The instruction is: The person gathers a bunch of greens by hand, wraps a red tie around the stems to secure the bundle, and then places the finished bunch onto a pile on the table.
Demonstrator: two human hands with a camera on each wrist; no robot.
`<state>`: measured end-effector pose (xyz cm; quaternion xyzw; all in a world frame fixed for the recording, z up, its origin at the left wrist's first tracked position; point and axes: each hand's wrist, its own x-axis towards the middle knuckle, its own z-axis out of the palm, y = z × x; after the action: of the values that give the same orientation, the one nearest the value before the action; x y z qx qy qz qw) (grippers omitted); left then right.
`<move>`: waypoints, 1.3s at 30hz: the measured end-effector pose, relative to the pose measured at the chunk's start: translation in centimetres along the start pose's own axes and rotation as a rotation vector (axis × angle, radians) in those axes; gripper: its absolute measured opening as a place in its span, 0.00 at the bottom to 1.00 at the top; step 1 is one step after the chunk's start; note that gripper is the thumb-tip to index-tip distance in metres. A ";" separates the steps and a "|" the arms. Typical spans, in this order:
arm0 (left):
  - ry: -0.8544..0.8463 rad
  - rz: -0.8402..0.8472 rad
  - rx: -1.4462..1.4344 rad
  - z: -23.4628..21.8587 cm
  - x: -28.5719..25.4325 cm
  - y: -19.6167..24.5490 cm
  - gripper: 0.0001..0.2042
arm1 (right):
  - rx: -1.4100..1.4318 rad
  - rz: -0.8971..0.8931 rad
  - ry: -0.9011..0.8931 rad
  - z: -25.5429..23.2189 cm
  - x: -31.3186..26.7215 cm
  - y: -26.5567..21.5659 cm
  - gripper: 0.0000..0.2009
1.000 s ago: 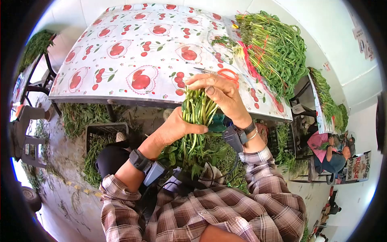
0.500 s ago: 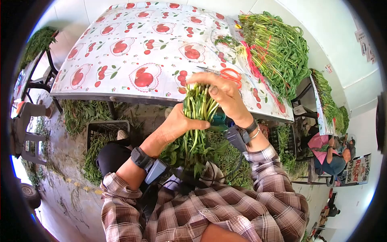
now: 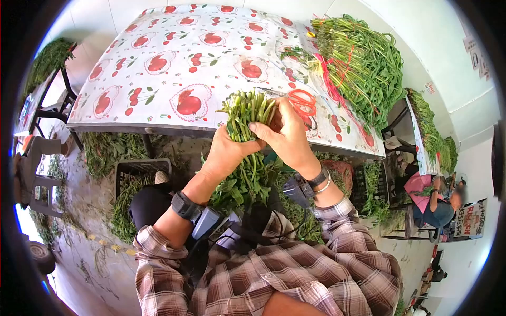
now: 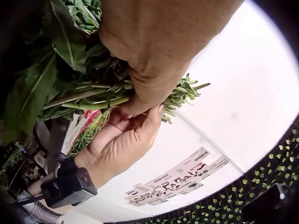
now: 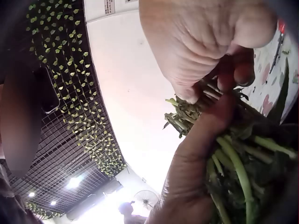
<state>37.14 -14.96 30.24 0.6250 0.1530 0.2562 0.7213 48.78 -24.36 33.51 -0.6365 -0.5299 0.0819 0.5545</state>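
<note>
A bunch of leafy green stems (image 3: 243, 108) stands upright in front of the body, cut ends up and leaves hanging below. My left hand (image 3: 224, 155) grips it around the middle, thumb across the stems. At its right side my right hand (image 3: 289, 141) holds the upper stems, thumb in front and fingers behind. In the left wrist view the right hand (image 4: 124, 149) meets the left thumb at the stems. The right wrist view shows the right hand's fingers (image 5: 226, 77) bent over the stalks. Scissors with orange-red handles (image 3: 301, 102) lie on the table just beyond the right hand.
The table (image 3: 158, 84) has a fruit-print cover. A large heap of greens (image 3: 363, 68) with a pink-red ribbon (image 3: 329, 81) lies at its right end. Black crates (image 3: 139, 166) and loose greens are on the floor below. Another person (image 3: 440, 210) sits at far right.
My right hand came down from above the cut ends to the right side of the bunch and took hold there. The bunch and left hand rose slightly toward the table.
</note>
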 end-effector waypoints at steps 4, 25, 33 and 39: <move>-0.042 -0.026 -0.149 -0.2 0.0 0.0 0.16 | 0.064 0.115 -0.047 -0.2 -0.2 -0.2 0.16; -0.198 -0.222 -0.272 -1.1 -0.9 0.8 0.26 | 0.041 0.092 -0.185 -1.5 -0.4 1.4 0.15; -0.207 -0.107 -0.035 0.2 -0.9 0.0 0.13 | 0.294 -0.116 -0.098 -0.9 2.1 -0.1 0.16; -0.094 -0.111 -0.045 -0.2 -0.9 0.5 0.17 | 0.325 0.026 -0.247 -0.7 2.1 -0.2 0.18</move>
<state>36.23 -15.28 30.59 0.6108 0.1474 0.1896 0.7545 50.03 -23.25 34.92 -0.5305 -0.5651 0.2510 0.5798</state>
